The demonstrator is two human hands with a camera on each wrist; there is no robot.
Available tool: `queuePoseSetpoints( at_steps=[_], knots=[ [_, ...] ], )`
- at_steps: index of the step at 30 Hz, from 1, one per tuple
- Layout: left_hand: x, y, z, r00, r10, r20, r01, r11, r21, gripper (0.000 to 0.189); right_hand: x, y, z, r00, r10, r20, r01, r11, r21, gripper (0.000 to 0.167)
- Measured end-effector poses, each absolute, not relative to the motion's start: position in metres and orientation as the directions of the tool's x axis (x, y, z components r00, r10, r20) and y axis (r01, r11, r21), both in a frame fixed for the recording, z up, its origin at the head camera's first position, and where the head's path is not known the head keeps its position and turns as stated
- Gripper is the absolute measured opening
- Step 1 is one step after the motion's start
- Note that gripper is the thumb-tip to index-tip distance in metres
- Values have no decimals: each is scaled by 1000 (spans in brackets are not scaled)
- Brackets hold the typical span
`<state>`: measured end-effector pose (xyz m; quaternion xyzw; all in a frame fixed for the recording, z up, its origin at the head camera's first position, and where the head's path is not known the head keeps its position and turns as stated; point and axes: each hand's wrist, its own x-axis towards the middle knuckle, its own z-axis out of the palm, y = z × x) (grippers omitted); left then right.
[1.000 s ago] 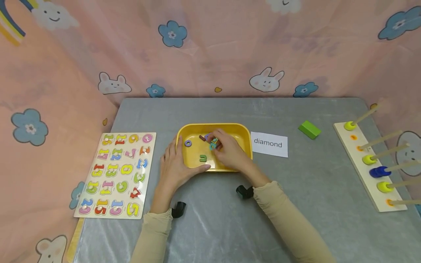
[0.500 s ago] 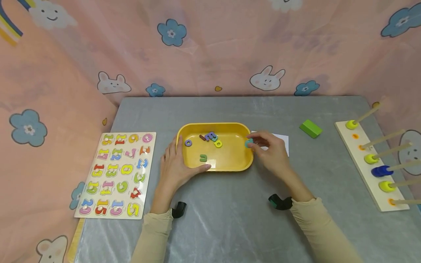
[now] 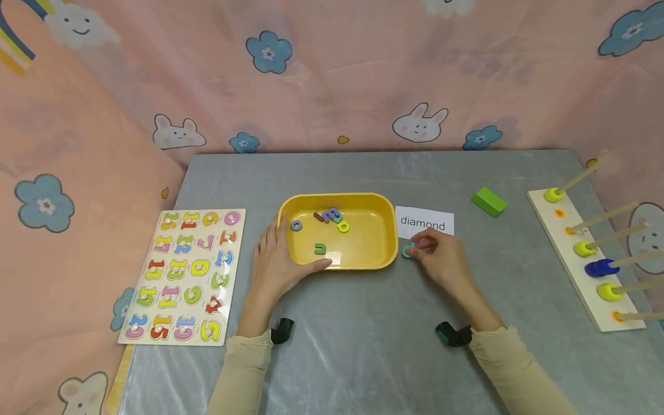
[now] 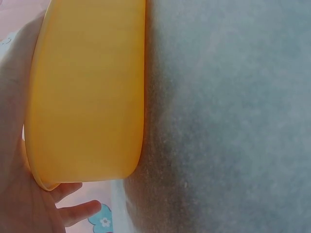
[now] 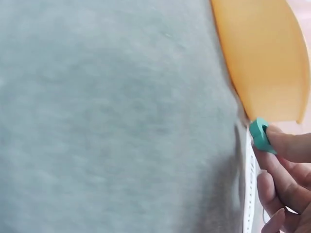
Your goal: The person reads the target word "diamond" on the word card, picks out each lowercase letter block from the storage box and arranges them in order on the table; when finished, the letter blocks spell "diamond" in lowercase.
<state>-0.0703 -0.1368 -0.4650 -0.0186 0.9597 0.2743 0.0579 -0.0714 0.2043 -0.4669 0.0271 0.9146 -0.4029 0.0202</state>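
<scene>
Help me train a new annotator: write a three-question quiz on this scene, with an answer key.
1. Multiple choice: what does the right hand pinch?
A. the green block
B. a small teal piece
C. the number board

2. True or false: the left hand touches the yellow tray.

3. Fill in the blank: the word printed on the white card is "____".

Key: 1. B; 2. true; 3. diamond.

Left grip [image 4: 19,187] against yellow tray [image 4: 87,97]
</scene>
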Motion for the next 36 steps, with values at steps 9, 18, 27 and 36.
queuePoseSetpoints(
  at_steps=[9,18,27,36],
  knots=[
    [-70,-137,-464,-992,-6,-126,-73,843,533,144,-69,205,-474,-996,5,-85,64,703,-708,16],
    [-70,-137,-463,-992,-4,-126,-71,844,531,144,-64,199,-475,-999,-11,53,-41,793,-607,27],
    [-70,-136,-463,-992,-6,-124,-73,837,542,144,-70,181,-442,-988,11,154,-95,743,-662,14],
    [-69,-136,-463,-991,-2,-136,-78,828,555,144,-76,138,-433,-973,-211,95,-212,641,-738,33]
  ],
)
